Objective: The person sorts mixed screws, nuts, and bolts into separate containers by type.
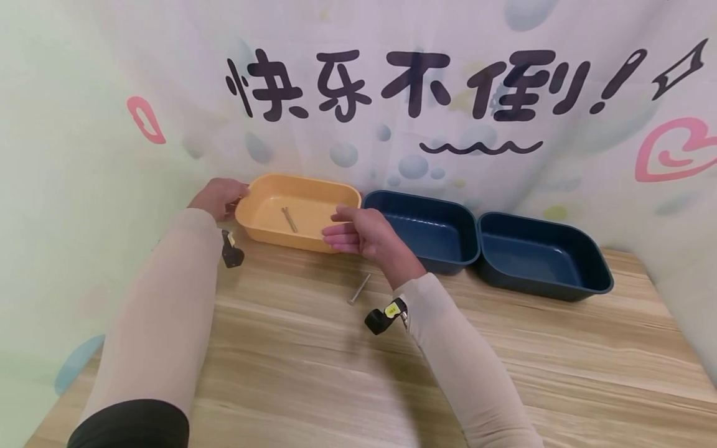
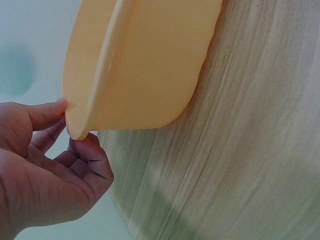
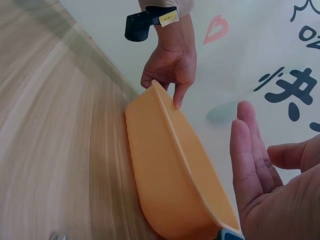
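A yellow plastic bin (image 1: 269,233) stands at the left against the backdrop. My left hand (image 1: 217,198) grips its left end; in the left wrist view, the thumb and curled fingers pinch the bin's rim (image 2: 82,127). Inside the bin lie thin metal screws (image 1: 289,219), close together. Over the bin's right end, my right hand (image 1: 366,233) is held with its fingers extended and nothing in them. The right wrist view shows that hand (image 3: 270,185) beside the bin's rim. A single long screw (image 1: 359,289) lies on the wooden table in front of the bin.
Two dark blue bins stand in line to the right of the yellow one: a middle bin (image 1: 428,231) and a right bin (image 1: 538,258). Behind them hangs a printed cloth (image 1: 347,37). The wooden table (image 1: 291,373) stretches in front.
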Tool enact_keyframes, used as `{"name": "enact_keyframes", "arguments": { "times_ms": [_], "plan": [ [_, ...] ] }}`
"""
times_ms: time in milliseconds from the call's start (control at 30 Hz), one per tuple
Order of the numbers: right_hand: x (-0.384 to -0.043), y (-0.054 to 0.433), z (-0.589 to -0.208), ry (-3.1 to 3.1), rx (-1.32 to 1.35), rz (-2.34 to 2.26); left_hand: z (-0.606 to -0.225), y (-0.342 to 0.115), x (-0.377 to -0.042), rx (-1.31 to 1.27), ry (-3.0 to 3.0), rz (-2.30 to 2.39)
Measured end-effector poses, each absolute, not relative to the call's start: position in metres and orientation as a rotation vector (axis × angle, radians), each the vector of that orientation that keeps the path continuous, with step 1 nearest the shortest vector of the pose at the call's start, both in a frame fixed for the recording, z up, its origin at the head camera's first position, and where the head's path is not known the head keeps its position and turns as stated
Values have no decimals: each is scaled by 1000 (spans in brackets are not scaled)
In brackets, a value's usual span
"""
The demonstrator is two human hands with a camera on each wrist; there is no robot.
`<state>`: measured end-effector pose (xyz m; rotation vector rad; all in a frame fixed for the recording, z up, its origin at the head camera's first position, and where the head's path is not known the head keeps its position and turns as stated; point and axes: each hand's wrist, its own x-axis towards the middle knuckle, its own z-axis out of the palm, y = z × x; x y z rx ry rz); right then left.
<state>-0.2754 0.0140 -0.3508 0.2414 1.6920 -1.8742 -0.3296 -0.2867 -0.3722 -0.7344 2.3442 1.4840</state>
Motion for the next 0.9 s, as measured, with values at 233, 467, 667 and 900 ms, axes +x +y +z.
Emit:
{"name": "enact_keyframes", "arguments": {
  "times_ms": [233, 467, 667, 900],
  "plan": [
    [-275, 20, -355, 1681, 258, -1873, -372, -286, -331, -750, 2335, 1463],
    [-276, 26, -357, 1686, 268, -1862, -374, -289, -333, -746, 2345, 1473],
    [-275, 36, -359, 1704, 297, -1866, -373, -287, -330, -735, 2340, 1485],
    [-271, 51, -364, 1748, 315, -1834, -374, -287, -328, -718, 2347, 1492]
  ]
}}
